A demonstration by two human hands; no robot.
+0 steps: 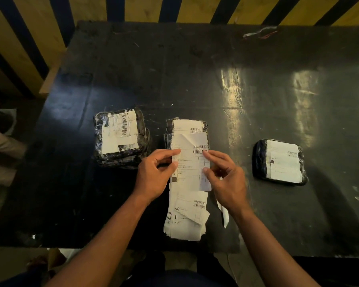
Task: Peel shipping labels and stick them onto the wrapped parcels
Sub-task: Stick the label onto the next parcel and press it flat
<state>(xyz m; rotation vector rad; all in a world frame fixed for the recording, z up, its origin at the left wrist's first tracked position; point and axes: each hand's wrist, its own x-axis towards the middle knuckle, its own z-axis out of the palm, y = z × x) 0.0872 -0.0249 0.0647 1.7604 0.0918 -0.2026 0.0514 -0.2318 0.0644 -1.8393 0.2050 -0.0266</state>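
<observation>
Holding a label [190, 162] up over the middle of the black table [195, 69], top left corner curling away from its backing. Left hand [153, 175] pinching the label's left edge, thumb and fingers curled onto the paper. Right hand [224, 179] pinching the right edge the same way, index fingertip sitting up by the barcode. Lying just under the hands, a messy label stack [186, 216], running toward the near table edge. Sitting right behind the held label, a middle parcel [187, 126] in dark wrap, already wearing a label. Resting off to the left, a parcel pile [120, 137], top one labelled too. Lying well apart on the right, a lone right parcel [279, 161], also labelled. Trailing near the far edge, some thin wires [261, 34].
</observation>
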